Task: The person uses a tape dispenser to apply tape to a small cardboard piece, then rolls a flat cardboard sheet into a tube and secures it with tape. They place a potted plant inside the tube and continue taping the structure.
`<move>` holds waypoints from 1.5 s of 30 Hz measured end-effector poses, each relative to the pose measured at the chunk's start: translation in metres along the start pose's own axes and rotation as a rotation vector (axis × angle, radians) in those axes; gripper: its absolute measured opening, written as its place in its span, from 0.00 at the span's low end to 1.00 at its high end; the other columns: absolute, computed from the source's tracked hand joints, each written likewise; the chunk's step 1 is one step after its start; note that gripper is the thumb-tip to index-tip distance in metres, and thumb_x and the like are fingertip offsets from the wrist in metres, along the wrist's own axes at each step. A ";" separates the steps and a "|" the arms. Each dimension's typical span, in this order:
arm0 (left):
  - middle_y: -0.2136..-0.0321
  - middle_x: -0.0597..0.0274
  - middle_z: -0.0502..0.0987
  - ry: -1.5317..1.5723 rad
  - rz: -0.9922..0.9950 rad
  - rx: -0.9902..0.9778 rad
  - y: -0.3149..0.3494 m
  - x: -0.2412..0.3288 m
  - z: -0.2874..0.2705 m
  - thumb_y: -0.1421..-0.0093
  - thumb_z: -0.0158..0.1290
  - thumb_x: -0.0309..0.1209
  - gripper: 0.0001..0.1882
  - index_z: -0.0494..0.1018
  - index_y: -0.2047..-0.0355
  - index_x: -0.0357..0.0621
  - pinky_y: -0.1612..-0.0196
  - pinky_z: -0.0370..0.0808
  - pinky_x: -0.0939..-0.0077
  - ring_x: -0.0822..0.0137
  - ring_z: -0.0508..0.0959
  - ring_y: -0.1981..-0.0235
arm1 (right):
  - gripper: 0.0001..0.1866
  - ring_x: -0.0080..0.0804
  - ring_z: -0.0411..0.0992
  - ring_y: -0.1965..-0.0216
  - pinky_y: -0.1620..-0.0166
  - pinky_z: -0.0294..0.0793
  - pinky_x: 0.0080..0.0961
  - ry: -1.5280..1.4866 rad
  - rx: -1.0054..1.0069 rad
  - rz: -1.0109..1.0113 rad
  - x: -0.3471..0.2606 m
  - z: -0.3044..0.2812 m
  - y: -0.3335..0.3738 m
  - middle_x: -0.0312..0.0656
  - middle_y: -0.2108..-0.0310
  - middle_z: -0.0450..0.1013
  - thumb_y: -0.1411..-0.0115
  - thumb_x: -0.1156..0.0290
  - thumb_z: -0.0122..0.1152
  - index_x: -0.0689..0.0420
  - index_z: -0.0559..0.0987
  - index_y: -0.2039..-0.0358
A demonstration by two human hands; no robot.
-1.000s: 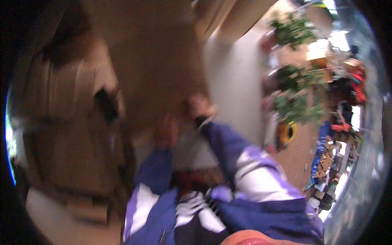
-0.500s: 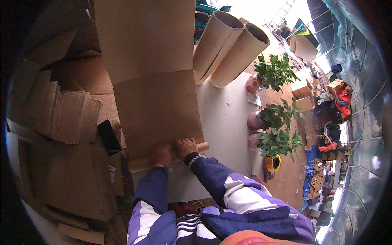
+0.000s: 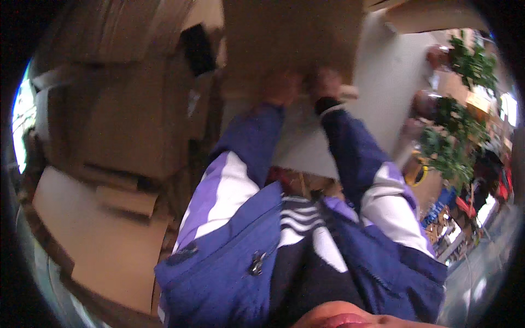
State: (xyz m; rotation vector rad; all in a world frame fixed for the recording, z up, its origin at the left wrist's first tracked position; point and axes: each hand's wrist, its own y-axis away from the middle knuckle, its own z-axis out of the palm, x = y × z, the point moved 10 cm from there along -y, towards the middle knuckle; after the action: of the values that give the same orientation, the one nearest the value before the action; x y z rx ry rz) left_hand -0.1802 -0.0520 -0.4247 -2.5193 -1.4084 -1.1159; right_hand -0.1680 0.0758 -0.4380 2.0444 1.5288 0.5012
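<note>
On the near side of the brown cardboard sheet (image 3: 290, 41), the person's blue, white and purple jacket (image 3: 224, 235) hangs unfastened over a black-and-white top (image 3: 306, 257), both sleeves reaching forward. At the sheet's near edge, the left hand (image 3: 283, 87) and right hand (image 3: 326, 83) lie side by side, slightly apart; both are blurred, so I cannot tell whether the fingers grip the edge or only press on it. A pale strip (image 3: 350, 92) pokes out at the sheet's near right corner, just beside the right hand. The sheet lies over a pale surface (image 3: 385, 71), which shows along its right and near sides, and stretches away from the person to the top of the view. Close to the sheet's left is a dark oblong thing (image 3: 198, 50), with more brown cardboard (image 3: 120, 115) to the sheet's left and nearer the person. Well to the sheet's right are leafy plants (image 3: 471, 65) in reddish pots (image 3: 425, 103), a yellow ring (image 3: 420, 175) near them, then blurred clutter (image 3: 465, 205) farther off.
</note>
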 end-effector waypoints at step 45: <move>0.51 0.55 0.67 -0.153 0.247 0.100 0.175 0.122 0.043 0.51 0.66 0.37 0.28 0.69 0.51 0.49 0.49 0.72 0.57 0.50 0.69 0.49 | 0.14 0.44 0.66 0.49 0.43 0.61 0.44 -0.274 0.676 -0.217 0.066 0.041 0.235 0.41 0.53 0.70 0.40 0.58 0.59 0.48 0.76 0.56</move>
State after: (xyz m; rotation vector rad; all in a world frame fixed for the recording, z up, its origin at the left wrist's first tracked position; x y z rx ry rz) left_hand 0.0164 -0.0510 -0.3314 -2.6619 -1.1088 -0.8066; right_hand 0.0533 0.0801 -0.3274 2.2434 1.8751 -0.4270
